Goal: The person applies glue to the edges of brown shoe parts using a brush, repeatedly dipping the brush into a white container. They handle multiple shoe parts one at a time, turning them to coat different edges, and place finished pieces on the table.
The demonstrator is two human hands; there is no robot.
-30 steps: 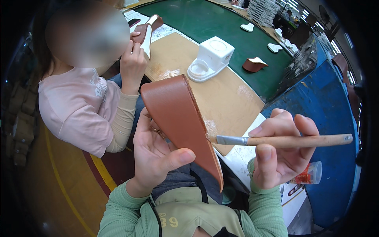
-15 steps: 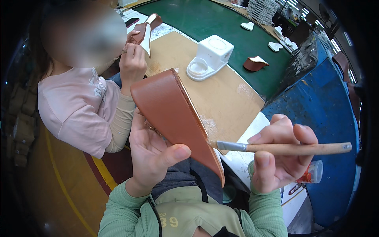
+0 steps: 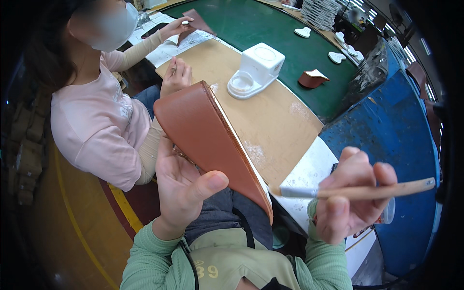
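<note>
A brown leather-covered wedge shoe sole [image 3: 205, 145] lies tilted across my left hand [image 3: 181, 193], its thick end up and its thin tip pointing down toward my lap. My left thumb presses on the leather side, while the other fingers are mostly hidden behind it. In my right hand [image 3: 350, 203] is a flat brush [image 3: 406, 188] with a wooden handle and metal ferrule, pinched between thumb and fingers. The bristle end points left, close to the wedge's pale edge near its thin tip, with a small gap between them.
A white glue dispenser [image 3: 261, 70] stands on the tan board [image 3: 285, 125]. Behind runs a green conveyor [image 3: 232, 19] carrying another brown wedge [image 3: 313, 79] and white sole pieces [image 3: 337, 57]. A blue bin wall [image 3: 386, 125] rises at right. A co-worker in pink [image 3: 92, 125] holds a brown leather piece [image 3: 195, 24].
The brush has moved right and slightly down, off the wedge's edge. The wedge has shifted slightly left. The co-worker's hands have parted, one now reaching farther away with a leather piece.
</note>
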